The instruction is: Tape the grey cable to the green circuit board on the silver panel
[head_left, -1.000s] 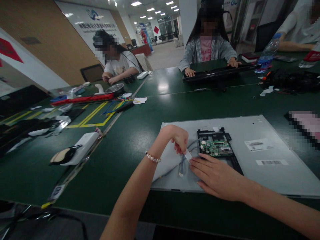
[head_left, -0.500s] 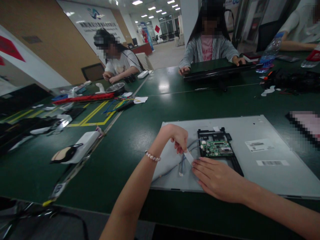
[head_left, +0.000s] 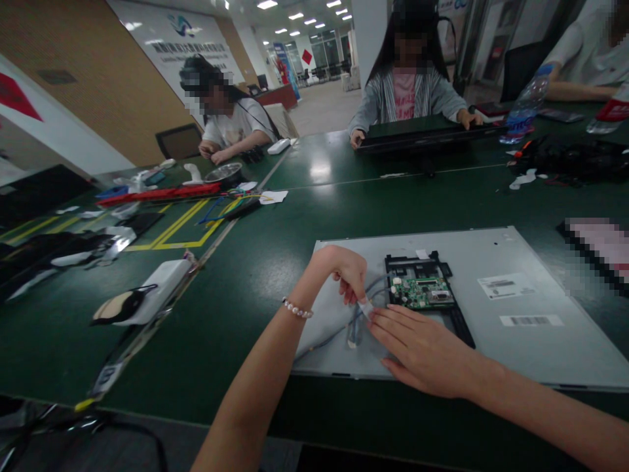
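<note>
A grey metal display panel [head_left: 491, 354] lies flat before me, with a black bracket and a green circuit board [head_left: 417, 293] on it. Grey cables [head_left: 339, 333] run from the board across the panel's left part. Over these cables, my left hand [head_left: 350, 275] is bent down, its fingertips pinching one end of a short white strip of tape [head_left: 365, 307]. My right hand [head_left: 422, 351] lies stretched out over the panel below the board, fingers straight, its fingertips pressing the tape's other end. The spot beneath the right palm is hidden.
Across the table, one person holds a dark flat screen [head_left: 427, 139]; another sits further left. To my left lie a white box-like device [head_left: 158, 292] and a red strip-shaped item [head_left: 162, 195]. A plastic bottle [head_left: 528, 108] stands at the back right.
My right fingertips have slid up and left along the tape toward my left fingers, so less of the tape shows. The left hand has hardly moved.
</note>
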Action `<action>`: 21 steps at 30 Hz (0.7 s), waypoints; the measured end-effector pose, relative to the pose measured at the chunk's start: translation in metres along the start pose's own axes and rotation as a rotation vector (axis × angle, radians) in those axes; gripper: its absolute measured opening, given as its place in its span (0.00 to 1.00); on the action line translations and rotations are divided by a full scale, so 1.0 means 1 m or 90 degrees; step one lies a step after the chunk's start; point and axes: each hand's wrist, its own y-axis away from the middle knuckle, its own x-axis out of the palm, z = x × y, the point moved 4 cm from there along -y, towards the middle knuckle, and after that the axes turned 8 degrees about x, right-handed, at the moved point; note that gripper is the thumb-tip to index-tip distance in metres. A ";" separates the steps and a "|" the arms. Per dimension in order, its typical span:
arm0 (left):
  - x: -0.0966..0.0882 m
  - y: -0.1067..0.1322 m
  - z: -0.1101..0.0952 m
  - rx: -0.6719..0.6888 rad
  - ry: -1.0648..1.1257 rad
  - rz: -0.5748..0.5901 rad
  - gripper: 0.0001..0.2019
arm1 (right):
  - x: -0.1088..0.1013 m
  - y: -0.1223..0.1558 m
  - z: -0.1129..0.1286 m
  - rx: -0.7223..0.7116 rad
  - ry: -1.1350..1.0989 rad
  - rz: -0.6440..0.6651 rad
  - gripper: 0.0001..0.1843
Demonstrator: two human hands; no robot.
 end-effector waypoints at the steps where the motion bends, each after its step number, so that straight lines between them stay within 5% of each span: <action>1: 0.000 0.000 0.000 -0.001 -0.002 0.000 0.16 | 0.000 -0.001 0.000 0.004 0.000 0.020 0.26; 9: 0.001 0.002 -0.003 -0.023 -0.010 -0.003 0.16 | 0.001 -0.002 -0.001 0.015 -0.011 0.086 0.30; 21: 0.000 0.001 0.002 -0.014 -0.014 -0.003 0.13 | 0.002 0.000 0.004 -0.024 0.030 0.002 0.23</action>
